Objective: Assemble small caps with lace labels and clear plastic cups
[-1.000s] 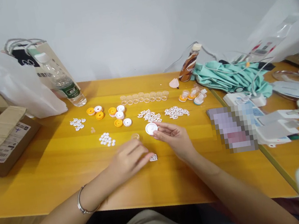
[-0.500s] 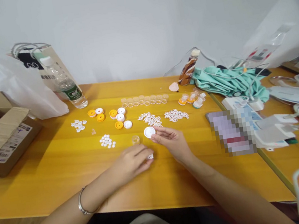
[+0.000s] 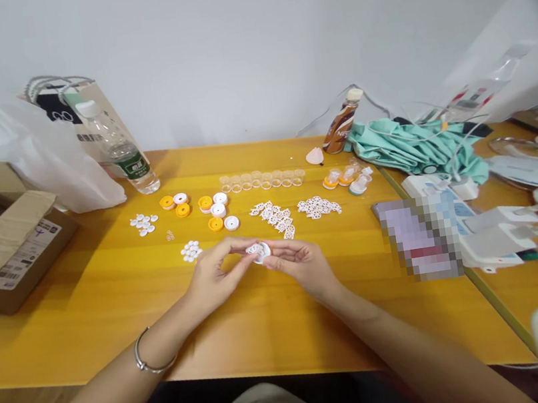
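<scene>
Hands meet above table point(image 3: 112, 299): right hand point(image 3: 299, 266) grip pinches white cap point(image 3: 262, 252); left hand point(image 3: 214, 274) grip apparently pinches patterned piece point(image 3: 252, 249).

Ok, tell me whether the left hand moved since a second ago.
Yes. The left hand lifted off the table, moving toward the small white discs.

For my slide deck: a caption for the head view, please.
Left hand and right hand meet over a white cap above the yellow table.
</scene>
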Tool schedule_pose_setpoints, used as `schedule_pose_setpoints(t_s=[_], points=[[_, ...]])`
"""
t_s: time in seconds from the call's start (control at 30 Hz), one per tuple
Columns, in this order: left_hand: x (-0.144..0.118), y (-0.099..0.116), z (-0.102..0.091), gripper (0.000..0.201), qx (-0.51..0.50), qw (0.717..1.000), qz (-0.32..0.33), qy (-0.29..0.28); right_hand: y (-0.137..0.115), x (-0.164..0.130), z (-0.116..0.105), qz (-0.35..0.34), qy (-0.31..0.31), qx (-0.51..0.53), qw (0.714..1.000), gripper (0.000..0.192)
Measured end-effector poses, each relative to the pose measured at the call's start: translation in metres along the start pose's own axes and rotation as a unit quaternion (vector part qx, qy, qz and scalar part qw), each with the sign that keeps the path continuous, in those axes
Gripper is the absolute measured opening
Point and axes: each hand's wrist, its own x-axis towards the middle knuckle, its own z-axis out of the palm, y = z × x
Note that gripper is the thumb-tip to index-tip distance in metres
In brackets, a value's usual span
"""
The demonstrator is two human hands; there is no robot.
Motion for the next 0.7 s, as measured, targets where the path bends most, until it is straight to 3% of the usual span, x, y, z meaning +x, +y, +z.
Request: schedule_pose_setpoints(t_s=[0.5, 0.7], points=[[0.0021, -0.0012, -0.0013, 0.015, 0.027, 0.992, 0.117, -0.034, -0.0002, -0.0025, 0.0020, 0.006, 0.007, 0.011, 1.000, 0.034], [0.0016, -0.0075, 0.0004, 0.016, 0.024, 0.991, 0.122, -0.039, 0.0029, -0.0046, 0.0037, 0.017, 0.007, 0.023, 1.000, 0.033]])
